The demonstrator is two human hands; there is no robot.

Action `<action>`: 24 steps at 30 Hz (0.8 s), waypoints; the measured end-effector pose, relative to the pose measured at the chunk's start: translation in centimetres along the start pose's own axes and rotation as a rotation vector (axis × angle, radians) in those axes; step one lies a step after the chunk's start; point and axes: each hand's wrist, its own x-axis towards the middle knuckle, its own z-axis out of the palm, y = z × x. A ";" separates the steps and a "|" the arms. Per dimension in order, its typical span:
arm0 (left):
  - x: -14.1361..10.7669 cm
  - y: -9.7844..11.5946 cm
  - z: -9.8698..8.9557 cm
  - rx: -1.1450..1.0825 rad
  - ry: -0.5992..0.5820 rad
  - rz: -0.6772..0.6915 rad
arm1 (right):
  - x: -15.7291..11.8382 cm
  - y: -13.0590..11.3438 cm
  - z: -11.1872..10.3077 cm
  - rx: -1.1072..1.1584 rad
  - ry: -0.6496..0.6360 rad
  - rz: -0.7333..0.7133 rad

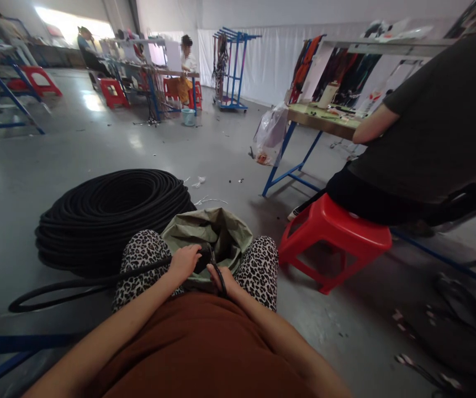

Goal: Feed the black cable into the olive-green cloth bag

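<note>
A thick black cord (138,270) runs from a looped slack at the left across my left thigh to my left hand (185,262), whose fingers are wrapped round it. Close by on the right, my right hand (224,281) is closed on a dark tool with a looped handle (220,279), which looks like scissors. The tool's tip is near the cord end, where detail is too small to tell. Beneath both hands, a green cloth sack (236,229) stands open between my knees. A big coil of black cord (97,221) lies on the floor to the left.
At the right a person in a dark shirt (440,116) sits on a red stool (337,226) by a workbench (324,119) with blue legs. A plastic bag (271,130) hangs at its corner. Dark straps (449,326) lie at lower right. Blue bars (18,344) cross the lower left.
</note>
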 end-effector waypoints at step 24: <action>0.8 -2.3 0.7 -0.062 0.115 0.100 | -0.7 -1.7 -0.7 0.098 0.034 0.237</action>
